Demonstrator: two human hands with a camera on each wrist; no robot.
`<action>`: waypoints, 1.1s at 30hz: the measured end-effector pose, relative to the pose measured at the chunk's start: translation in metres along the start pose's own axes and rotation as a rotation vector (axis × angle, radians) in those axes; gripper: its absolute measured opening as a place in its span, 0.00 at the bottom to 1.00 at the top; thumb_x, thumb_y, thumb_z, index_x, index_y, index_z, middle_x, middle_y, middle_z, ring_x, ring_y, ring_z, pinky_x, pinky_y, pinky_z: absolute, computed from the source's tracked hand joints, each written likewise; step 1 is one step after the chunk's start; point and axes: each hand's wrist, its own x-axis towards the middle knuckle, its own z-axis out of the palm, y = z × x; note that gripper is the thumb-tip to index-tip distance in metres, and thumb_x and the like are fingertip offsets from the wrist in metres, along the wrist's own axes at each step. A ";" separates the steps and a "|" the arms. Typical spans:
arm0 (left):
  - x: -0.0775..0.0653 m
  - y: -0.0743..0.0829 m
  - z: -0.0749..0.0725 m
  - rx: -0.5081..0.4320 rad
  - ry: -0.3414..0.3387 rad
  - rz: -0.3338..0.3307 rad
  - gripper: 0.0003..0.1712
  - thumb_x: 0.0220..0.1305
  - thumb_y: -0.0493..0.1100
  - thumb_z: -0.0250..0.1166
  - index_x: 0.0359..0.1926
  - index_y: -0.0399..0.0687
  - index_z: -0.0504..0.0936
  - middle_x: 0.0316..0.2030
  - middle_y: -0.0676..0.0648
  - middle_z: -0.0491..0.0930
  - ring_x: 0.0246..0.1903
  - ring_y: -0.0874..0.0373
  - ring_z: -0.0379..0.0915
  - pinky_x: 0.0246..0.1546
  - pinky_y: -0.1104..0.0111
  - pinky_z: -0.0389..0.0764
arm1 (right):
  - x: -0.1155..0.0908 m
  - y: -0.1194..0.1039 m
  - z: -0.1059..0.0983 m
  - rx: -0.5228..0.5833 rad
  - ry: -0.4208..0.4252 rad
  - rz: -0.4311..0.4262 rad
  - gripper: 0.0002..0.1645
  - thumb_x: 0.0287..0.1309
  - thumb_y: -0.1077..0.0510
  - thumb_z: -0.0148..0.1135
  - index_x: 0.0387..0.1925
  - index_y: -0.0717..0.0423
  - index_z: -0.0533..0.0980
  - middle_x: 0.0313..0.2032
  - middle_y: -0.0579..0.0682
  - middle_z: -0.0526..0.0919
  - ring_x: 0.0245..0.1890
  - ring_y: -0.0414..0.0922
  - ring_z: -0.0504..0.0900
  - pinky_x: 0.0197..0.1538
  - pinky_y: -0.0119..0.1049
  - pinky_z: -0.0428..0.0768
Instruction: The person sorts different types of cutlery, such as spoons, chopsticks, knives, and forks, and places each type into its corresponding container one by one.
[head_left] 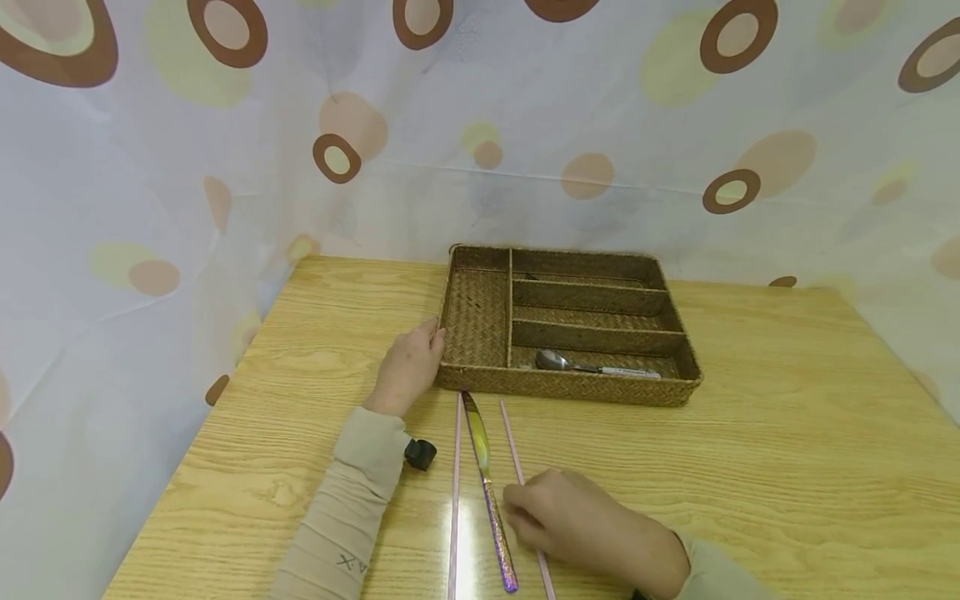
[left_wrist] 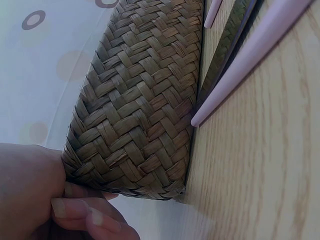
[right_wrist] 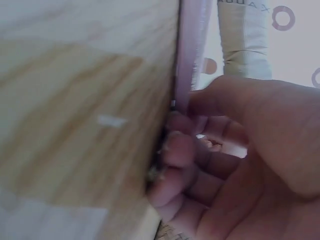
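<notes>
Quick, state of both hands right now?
Left hand: closed, gripping the left side of the woven tray.
Right hand: closed, pinching the pink chopstick right of the knife.

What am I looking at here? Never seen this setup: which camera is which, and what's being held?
No machine here: a person works with two bare hands. The wide picture comes from a camera on the head, looking forward and down. The other two come from wrist cameras, each close to one hand's work.

On the wood-grained table sits a woven tray, with a spoon in the front one of its three long compartments. Nearer the person, a knife lies between a left pink stick and a right pink stick.

The left hand holds the tray's left side; the right hand appears to pinch the right pink stick.
</notes>
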 end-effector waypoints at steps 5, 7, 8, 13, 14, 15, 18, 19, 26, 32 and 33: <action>0.000 0.000 0.000 -0.012 0.004 0.000 0.23 0.73 0.46 0.42 0.61 0.37 0.64 0.12 0.48 0.66 0.09 0.60 0.56 0.11 0.69 0.64 | -0.002 -0.004 -0.004 0.017 -0.035 0.065 0.10 0.48 0.67 0.54 0.23 0.49 0.67 0.14 0.35 0.62 0.12 0.28 0.58 0.14 0.20 0.60; -0.001 -0.001 -0.001 -0.013 0.003 0.002 0.23 0.73 0.46 0.42 0.60 0.36 0.65 0.12 0.48 0.65 0.09 0.60 0.55 0.11 0.69 0.63 | -0.002 -0.006 -0.005 0.036 -0.046 0.098 0.10 0.46 0.68 0.54 0.24 0.50 0.67 0.13 0.36 0.62 0.12 0.29 0.57 0.13 0.20 0.59; -0.001 -0.001 -0.001 -0.013 0.002 0.003 0.22 0.73 0.46 0.41 0.60 0.37 0.65 0.12 0.48 0.65 0.09 0.60 0.55 0.11 0.69 0.63 | -0.002 -0.006 -0.006 0.047 -0.051 0.115 0.10 0.45 0.68 0.54 0.24 0.50 0.66 0.13 0.36 0.61 0.12 0.29 0.56 0.13 0.20 0.58; -0.001 -0.001 0.000 -0.007 0.002 0.008 0.22 0.73 0.46 0.41 0.58 0.37 0.67 0.12 0.49 0.64 0.09 0.61 0.55 0.10 0.70 0.62 | -0.001 -0.006 -0.004 0.098 -0.062 0.183 0.13 0.39 0.69 0.54 0.24 0.48 0.66 0.13 0.37 0.61 0.12 0.30 0.56 0.13 0.23 0.58; 0.000 -0.001 0.000 -0.005 0.004 0.010 0.22 0.73 0.46 0.41 0.58 0.37 0.67 0.12 0.49 0.64 0.09 0.61 0.55 0.10 0.70 0.61 | -0.001 -0.006 -0.004 0.107 -0.065 0.189 0.13 0.39 0.68 0.54 0.24 0.48 0.66 0.13 0.37 0.61 0.12 0.31 0.56 0.14 0.24 0.59; 0.000 -0.001 0.000 -0.006 0.004 0.008 0.22 0.73 0.47 0.41 0.59 0.37 0.66 0.12 0.49 0.65 0.09 0.61 0.55 0.10 0.70 0.62 | -0.001 -0.005 -0.004 0.111 -0.065 0.193 0.13 0.38 0.68 0.54 0.25 0.48 0.66 0.13 0.37 0.61 0.13 0.31 0.56 0.14 0.24 0.59; 0.000 0.000 0.000 -0.005 -0.002 0.004 0.24 0.74 0.48 0.40 0.61 0.37 0.65 0.12 0.48 0.65 0.09 0.61 0.55 0.10 0.70 0.62 | -0.002 -0.003 -0.005 0.117 -0.069 0.201 0.13 0.38 0.67 0.55 0.27 0.47 0.67 0.14 0.37 0.63 0.14 0.31 0.58 0.16 0.25 0.62; 0.000 0.000 0.000 -0.005 -0.004 0.003 0.24 0.74 0.48 0.40 0.61 0.37 0.65 0.12 0.48 0.65 0.09 0.61 0.55 0.10 0.70 0.62 | -0.003 -0.003 -0.006 0.129 -0.074 0.205 0.13 0.39 0.67 0.54 0.28 0.47 0.67 0.15 0.37 0.63 0.14 0.32 0.59 0.16 0.25 0.63; 0.000 0.001 -0.001 -0.010 0.004 0.016 0.23 0.73 0.47 0.41 0.59 0.37 0.66 0.12 0.48 0.65 0.09 0.60 0.55 0.11 0.68 0.63 | -0.004 0.002 -0.019 0.181 -0.059 0.214 0.13 0.45 0.66 0.54 0.34 0.49 0.69 0.19 0.39 0.70 0.16 0.33 0.64 0.17 0.28 0.69; 0.000 0.000 0.000 -0.015 -0.002 0.004 0.25 0.73 0.47 0.41 0.62 0.36 0.62 0.12 0.48 0.65 0.09 0.61 0.54 0.12 0.68 0.64 | -0.001 0.005 -0.028 0.152 -0.001 0.218 0.11 0.48 0.65 0.54 0.34 0.47 0.68 0.16 0.39 0.65 0.15 0.34 0.61 0.17 0.28 0.67; 0.000 0.000 0.000 -0.013 -0.002 0.005 0.25 0.73 0.47 0.41 0.63 0.36 0.62 0.12 0.48 0.66 0.09 0.60 0.54 0.12 0.67 0.65 | 0.000 0.006 -0.029 0.147 0.016 0.214 0.11 0.48 0.65 0.54 0.34 0.48 0.68 0.16 0.39 0.65 0.15 0.34 0.61 0.17 0.28 0.66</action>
